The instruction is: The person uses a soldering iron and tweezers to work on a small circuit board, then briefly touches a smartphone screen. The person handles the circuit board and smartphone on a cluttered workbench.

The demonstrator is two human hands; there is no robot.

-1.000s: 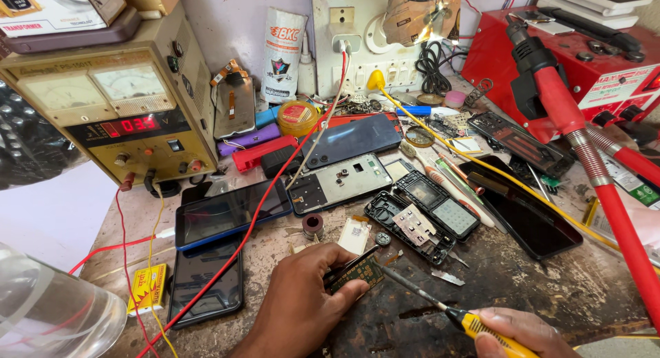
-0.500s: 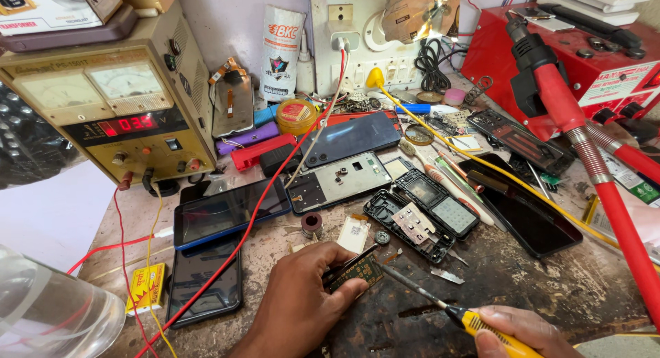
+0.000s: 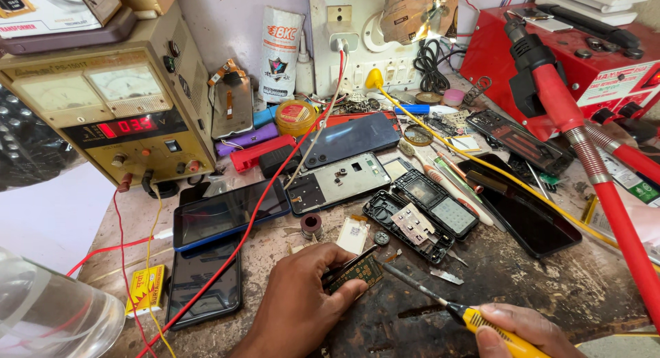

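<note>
Circuit board (image 3: 356, 271) is pinched in your left hand (image 3: 297, 303) fingers; your right hand (image 3: 526, 329) fingers grip the screwdriver (image 3: 447, 305), tip just beside it, work unfinished.

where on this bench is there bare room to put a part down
The widest bare patch is the dark scorched bench top, between the black glass phone panel, the red hose and the right hand holding the yellow-handled screwdriver. A thinner strip lies by the yellow matchbox. Behind the left hand it is crowded with opened phones.

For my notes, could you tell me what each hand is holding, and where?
Left hand pinches a small circuit board by its left end; right hand grips a screwdriver by its yellow handle.
</note>
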